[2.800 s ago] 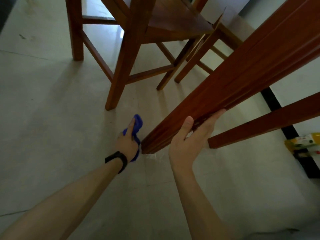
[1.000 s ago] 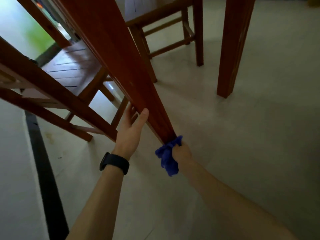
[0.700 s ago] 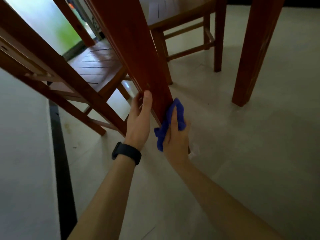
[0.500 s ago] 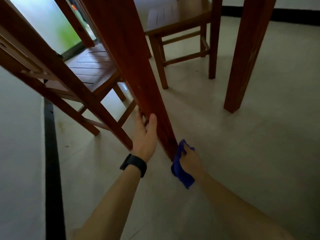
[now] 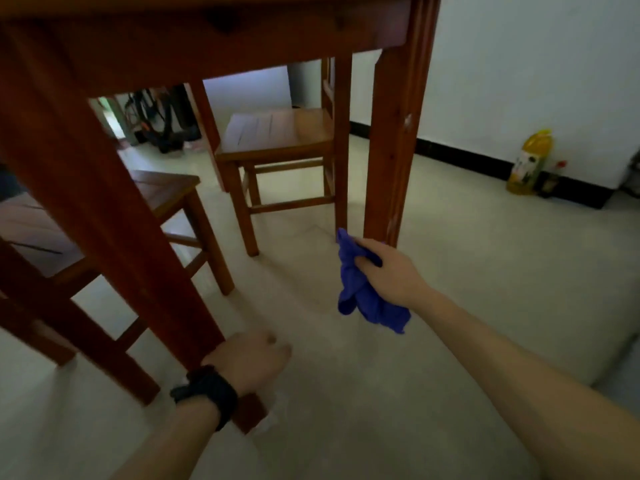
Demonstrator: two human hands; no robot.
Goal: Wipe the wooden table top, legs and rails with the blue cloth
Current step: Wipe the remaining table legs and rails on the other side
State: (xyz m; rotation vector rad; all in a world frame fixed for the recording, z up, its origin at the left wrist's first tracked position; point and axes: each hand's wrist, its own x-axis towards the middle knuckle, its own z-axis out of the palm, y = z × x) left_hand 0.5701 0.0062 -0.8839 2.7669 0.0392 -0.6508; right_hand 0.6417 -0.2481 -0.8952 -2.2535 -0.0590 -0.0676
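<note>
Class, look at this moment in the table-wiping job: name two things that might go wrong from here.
1. The crumpled blue cloth hangs loosely from the right hand and may drag on the pale tiled floor, picking up grit.
2. The left hand grips the near wooden table leg low down; pulling might shift the table.

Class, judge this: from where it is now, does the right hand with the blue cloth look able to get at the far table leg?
Probably yes. The right hand holds the blue cloth close in front of the far table leg, near its foot, and only bare floor seems to lie between them.
</note>
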